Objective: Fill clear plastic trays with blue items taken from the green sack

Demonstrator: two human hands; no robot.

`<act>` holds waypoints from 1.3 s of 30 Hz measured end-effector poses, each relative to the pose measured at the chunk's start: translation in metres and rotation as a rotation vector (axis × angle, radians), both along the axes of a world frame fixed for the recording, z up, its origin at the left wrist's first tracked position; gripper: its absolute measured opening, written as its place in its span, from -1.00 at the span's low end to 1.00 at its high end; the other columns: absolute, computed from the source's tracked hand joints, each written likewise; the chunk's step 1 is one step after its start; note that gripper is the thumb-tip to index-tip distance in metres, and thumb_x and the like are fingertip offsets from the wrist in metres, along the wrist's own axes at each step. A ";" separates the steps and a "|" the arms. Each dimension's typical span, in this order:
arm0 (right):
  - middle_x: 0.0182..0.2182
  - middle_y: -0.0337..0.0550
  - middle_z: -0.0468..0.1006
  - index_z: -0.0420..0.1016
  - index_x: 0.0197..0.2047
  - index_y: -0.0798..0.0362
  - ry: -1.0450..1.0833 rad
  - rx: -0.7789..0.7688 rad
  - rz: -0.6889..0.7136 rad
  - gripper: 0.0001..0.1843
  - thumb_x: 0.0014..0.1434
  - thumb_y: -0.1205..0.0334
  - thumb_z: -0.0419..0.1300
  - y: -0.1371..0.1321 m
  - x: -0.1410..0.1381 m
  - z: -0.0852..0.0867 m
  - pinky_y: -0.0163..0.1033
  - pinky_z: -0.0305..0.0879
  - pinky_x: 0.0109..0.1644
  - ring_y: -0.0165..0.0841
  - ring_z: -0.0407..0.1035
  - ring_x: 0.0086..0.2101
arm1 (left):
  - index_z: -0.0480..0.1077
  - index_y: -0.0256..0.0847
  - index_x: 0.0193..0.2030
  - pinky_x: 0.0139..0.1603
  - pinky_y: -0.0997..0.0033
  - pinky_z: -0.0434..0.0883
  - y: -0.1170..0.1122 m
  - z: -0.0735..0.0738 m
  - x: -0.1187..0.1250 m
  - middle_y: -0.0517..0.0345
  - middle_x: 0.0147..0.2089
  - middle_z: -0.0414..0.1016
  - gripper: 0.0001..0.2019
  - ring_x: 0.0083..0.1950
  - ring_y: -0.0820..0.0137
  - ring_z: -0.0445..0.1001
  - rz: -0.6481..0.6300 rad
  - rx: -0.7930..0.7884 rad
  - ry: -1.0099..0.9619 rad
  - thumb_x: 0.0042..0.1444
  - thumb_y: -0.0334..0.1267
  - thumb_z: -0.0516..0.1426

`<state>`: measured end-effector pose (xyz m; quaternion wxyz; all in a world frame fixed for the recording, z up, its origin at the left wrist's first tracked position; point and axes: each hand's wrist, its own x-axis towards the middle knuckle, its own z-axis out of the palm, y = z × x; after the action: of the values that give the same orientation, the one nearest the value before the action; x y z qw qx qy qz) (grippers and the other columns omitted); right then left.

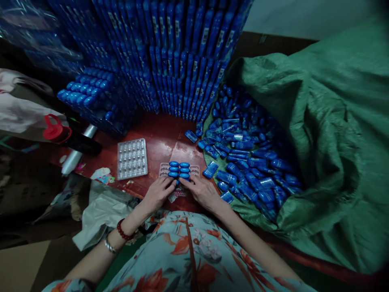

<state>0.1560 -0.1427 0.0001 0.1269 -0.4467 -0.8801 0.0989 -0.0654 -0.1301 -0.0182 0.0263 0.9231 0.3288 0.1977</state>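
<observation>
- Left hand (158,192) and right hand (202,190) – fingertips pressed together at the near edge of a clear blister tray (194,169); whether they pinch anything, I cannot tell.
- Blue capsule-shaped cases (179,169) (two short columns) sit in the tray, just beyond the fingertips.
- Right: loose blue cases (249,162) in a green sack (328,134).
</observation>
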 end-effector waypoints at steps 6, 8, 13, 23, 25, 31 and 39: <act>-0.26 -0.06 0.44 0.40 0.05 0.05 0.008 0.104 -0.413 -0.66 0.26 0.35 -0.04 -0.015 0.056 0.006 -0.27 0.28 -0.20 -0.33 0.31 -0.27 | 0.25 -0.20 0.14 -0.11 0.26 0.34 -0.017 0.005 0.014 -0.11 -0.05 0.35 -0.62 -0.04 0.26 0.33 0.107 0.062 -0.122 0.18 -0.41 -0.02; -0.26 -0.01 0.43 0.43 -0.01 0.08 -0.159 0.080 -0.582 -0.71 0.25 0.23 0.02 -0.017 0.074 0.008 -0.20 0.26 -0.26 -0.25 0.29 -0.27 | 0.28 -0.23 0.10 -0.15 0.32 0.34 -0.017 0.010 0.040 -0.07 -0.12 0.39 -0.65 -0.11 0.31 0.35 0.015 -0.011 -0.112 0.18 -0.44 -0.05; -0.29 0.07 0.43 0.39 -0.10 0.15 -0.410 -0.055 -0.697 -0.67 0.24 0.08 0.03 -0.015 0.089 0.007 -0.16 0.20 -0.33 -0.16 0.31 -0.28 | 0.23 -0.33 0.15 -0.06 0.20 0.33 -0.001 0.016 0.131 -0.21 0.07 0.34 -0.61 0.00 0.19 0.35 0.113 -0.159 0.173 0.16 -0.45 -0.06; -0.22 0.09 0.49 0.30 -0.05 0.16 -0.090 -0.175 -0.838 -0.70 0.28 0.18 -0.08 -0.024 0.090 -0.010 -0.14 0.21 -0.22 -0.15 0.39 -0.23 | 0.11 -0.46 0.23 -0.05 0.28 0.33 0.029 -0.009 0.187 -0.18 -0.07 0.41 -0.55 -0.05 0.25 0.39 0.291 -0.143 0.338 0.17 -0.52 -0.10; -0.21 0.09 0.50 0.27 0.01 0.16 -0.010 -0.202 -0.885 -0.66 0.28 0.16 -0.09 -0.023 0.090 -0.009 -0.14 0.22 -0.23 -0.15 0.40 -0.25 | 0.14 -0.48 0.20 -0.09 0.31 0.35 0.030 -0.011 0.189 -0.17 -0.07 0.40 -0.58 -0.06 0.26 0.39 0.290 -0.151 0.326 0.17 -0.51 -0.09; -0.45 -0.13 0.46 0.31 -0.05 0.11 0.447 -0.112 -1.069 -0.57 0.17 -0.04 0.03 -0.024 0.096 -0.002 -0.23 0.23 -0.39 -0.30 0.32 -0.49 | 0.17 -0.38 0.14 -0.06 0.25 0.34 0.011 0.014 0.166 -0.09 -0.08 0.38 -0.64 -0.05 0.25 0.35 0.130 -0.216 0.227 0.20 -0.48 -0.09; -0.31 -0.14 0.50 0.38 -0.10 0.05 0.870 -0.282 -0.938 -0.61 0.08 -0.03 0.17 -0.024 0.071 -0.018 -0.18 0.37 -0.24 -0.31 0.42 -0.36 | 0.25 -0.23 0.09 -0.13 0.27 0.40 -0.033 0.010 0.074 -0.01 -0.15 0.40 -0.64 -0.14 0.30 0.36 0.078 -0.402 -0.031 0.16 -0.49 -0.07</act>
<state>0.2271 -0.1664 -0.0181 0.4412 -0.7147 -0.4390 0.3192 0.0084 -0.1635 -0.0083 0.2072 0.8827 0.3967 0.1433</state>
